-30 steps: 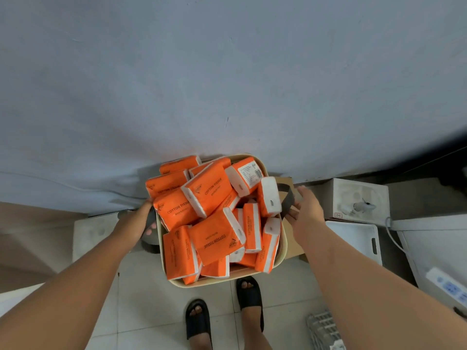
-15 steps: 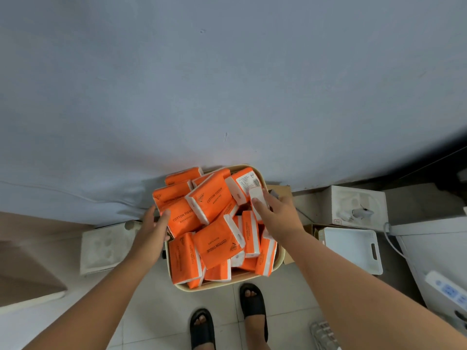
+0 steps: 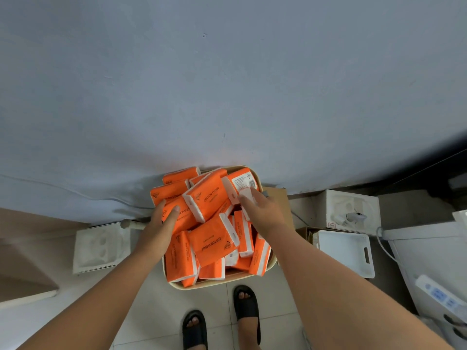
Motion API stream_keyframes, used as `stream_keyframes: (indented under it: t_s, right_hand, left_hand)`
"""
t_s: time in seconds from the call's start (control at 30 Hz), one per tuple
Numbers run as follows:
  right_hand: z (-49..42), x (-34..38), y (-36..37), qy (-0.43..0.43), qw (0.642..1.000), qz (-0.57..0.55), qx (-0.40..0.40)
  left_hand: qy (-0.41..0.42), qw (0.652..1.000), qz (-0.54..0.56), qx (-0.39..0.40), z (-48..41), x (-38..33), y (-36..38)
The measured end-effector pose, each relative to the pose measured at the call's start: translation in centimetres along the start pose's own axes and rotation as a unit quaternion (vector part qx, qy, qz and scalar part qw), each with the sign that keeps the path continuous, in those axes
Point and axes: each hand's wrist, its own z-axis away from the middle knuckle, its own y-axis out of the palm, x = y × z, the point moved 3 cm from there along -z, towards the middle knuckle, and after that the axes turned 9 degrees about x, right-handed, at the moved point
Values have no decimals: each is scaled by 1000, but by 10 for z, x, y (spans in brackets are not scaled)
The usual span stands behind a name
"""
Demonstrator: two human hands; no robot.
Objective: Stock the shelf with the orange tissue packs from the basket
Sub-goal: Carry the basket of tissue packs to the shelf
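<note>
A cream basket point(image 3: 217, 284) stands on the tiled floor against the wall, heaped with several orange tissue packs point(image 3: 213, 242) that have white ends. My left hand point(image 3: 158, 231) is at the pile's left side, thumb on top of an orange pack point(image 3: 187, 215) and fingers wrapped over its left edge. My right hand point(image 3: 265, 214) is at the pile's upper right, fingers closed on the white end of another pack point(image 3: 249, 197). No shelf is in view.
White foam packaging point(image 3: 101, 246) lies left of the basket. To the right are a cardboard piece point(image 3: 278, 198), a white box point(image 3: 348, 210), a white tray with a handle slot point(image 3: 346, 251) and a power strip point(image 3: 439, 294). My feet in black sandals point(image 3: 246, 309) stand just before the basket.
Both hands came off the basket's sides and moved in onto the pile. The left one now lies on a left-hand pack; the right one has taken a white-ended pack.
</note>
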Motion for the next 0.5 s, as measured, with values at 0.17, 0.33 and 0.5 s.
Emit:
stream_keyframes:
  t_s: [0.17, 0.33, 0.5]
  right_hand:
    - [14, 10, 7, 6, 994, 104, 9]
    - [30, 19, 10, 7, 988, 156, 10]
    - [53, 42, 13, -18, 984, 178, 22]
  left_hand:
    - [1, 999, -28, 15, 11, -8, 5]
    - [6, 998, -63, 7, 28, -11, -5]
    - [31, 994, -105, -32, 61, -18, -16]
